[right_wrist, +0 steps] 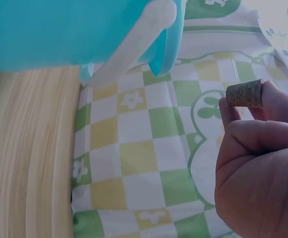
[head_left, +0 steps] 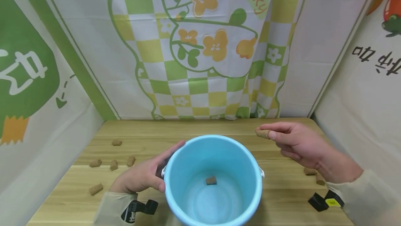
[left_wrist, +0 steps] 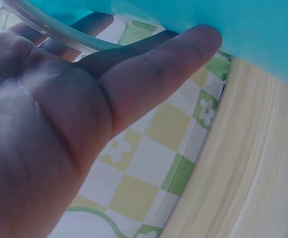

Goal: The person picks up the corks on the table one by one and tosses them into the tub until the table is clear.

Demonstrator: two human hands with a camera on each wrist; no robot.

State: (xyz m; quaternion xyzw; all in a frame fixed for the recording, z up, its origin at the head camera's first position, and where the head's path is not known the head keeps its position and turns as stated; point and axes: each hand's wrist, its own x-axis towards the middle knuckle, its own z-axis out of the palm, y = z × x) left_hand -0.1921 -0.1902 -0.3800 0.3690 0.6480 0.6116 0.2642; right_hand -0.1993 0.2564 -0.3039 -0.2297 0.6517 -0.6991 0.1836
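Note:
A light-blue bucket stands upright at the table's front middle, its opening facing up. Inside, one cork lies on the bottom. My left hand rests against the bucket's left outer wall, thumb towards the front, fingers extended. In the left wrist view, straight fingers touch the blue wall, beside the bucket's pale handle. To the right of the rim and apart from it, my right hand pinches another cork between thumb and fingertips, above the table.
Several loose corks lie on the wooden table to the left. Two more corks are by my right wrist. Patterned cloth hangs behind the table, with printed sheets at both sides.

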